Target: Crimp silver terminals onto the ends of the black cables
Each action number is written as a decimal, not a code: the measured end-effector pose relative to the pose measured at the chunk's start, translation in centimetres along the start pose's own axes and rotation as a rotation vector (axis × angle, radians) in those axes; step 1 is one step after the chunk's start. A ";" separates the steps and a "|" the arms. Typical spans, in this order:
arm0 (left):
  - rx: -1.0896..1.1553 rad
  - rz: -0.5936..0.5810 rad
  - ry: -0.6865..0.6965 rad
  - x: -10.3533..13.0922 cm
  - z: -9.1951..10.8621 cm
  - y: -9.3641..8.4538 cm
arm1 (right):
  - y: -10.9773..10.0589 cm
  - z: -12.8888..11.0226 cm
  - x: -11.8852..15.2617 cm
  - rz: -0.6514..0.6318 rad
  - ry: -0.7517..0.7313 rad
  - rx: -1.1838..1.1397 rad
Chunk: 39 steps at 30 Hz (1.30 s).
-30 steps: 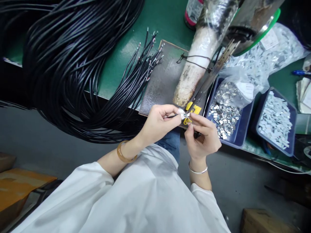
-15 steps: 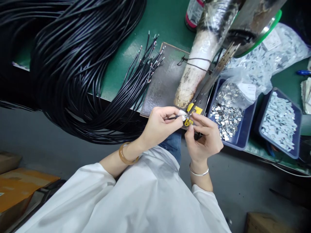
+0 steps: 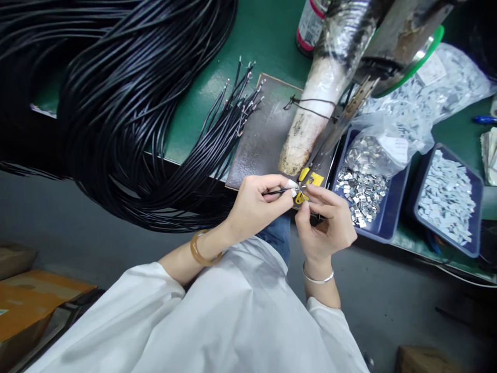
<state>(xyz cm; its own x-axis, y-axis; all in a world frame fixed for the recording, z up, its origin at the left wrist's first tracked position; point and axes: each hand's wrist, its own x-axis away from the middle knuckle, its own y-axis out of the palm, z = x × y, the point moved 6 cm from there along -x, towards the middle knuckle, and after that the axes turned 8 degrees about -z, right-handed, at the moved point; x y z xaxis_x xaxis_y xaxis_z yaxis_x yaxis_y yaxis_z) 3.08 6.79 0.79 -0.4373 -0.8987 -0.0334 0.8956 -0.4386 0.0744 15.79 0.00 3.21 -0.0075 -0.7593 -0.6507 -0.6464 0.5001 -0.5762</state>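
My left hand (image 3: pixel 261 202) pinches the end of a black cable (image 3: pixel 277 191) between thumb and fingers. Close against it on the right, my right hand (image 3: pixel 326 217) has its thumb and fingertips together on something too small to make out at the cable's tip. Just beyond the fingertips are yellow parts (image 3: pixel 315 179) at the foot of a metal arm (image 3: pixel 341 122). A white, plastic-wrapped tube (image 3: pixel 310 114) slants down toward them over a dark metal plate (image 3: pixel 254 150).
A large bundle of black cables (image 3: pixel 128 103) covers the left, its stripped ends on the plate. At right, one blue tray (image 3: pixel 384 223) holds metal pieces, another (image 3: pixel 478 207) pale pieces. Behind them lie a plastic bag (image 3: pixel 454 77) and a jar (image 3: pixel 310 26).
The view has shifted slightly, so the bench things appear a little lower. Both hands keep nearly the same place and grip.
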 end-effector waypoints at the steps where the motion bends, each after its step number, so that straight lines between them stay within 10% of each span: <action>1: 0.002 -0.004 -0.009 0.0 -0.1 0.0 | 0.0 0.1 0.1 -0.007 0.001 -0.002; 25: 0.097 -0.117 -0.042 0.8 -0.9 0.3 | -0.6 -0.2 0.0 0.013 0.017 0.117; 39: -0.112 0.017 0.060 0.2 -0.2 -0.2 | -0.1 0.0 -0.7 -0.061 0.052 0.022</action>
<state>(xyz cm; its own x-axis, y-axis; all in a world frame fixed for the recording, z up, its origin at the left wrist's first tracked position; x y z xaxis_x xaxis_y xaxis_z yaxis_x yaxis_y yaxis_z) 2.77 6.68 0.52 -0.4195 -0.9030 -0.0928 0.9077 -0.4181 -0.0357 15.89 0.42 3.73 -0.0082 -0.8088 -0.5880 -0.6301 0.4607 -0.6251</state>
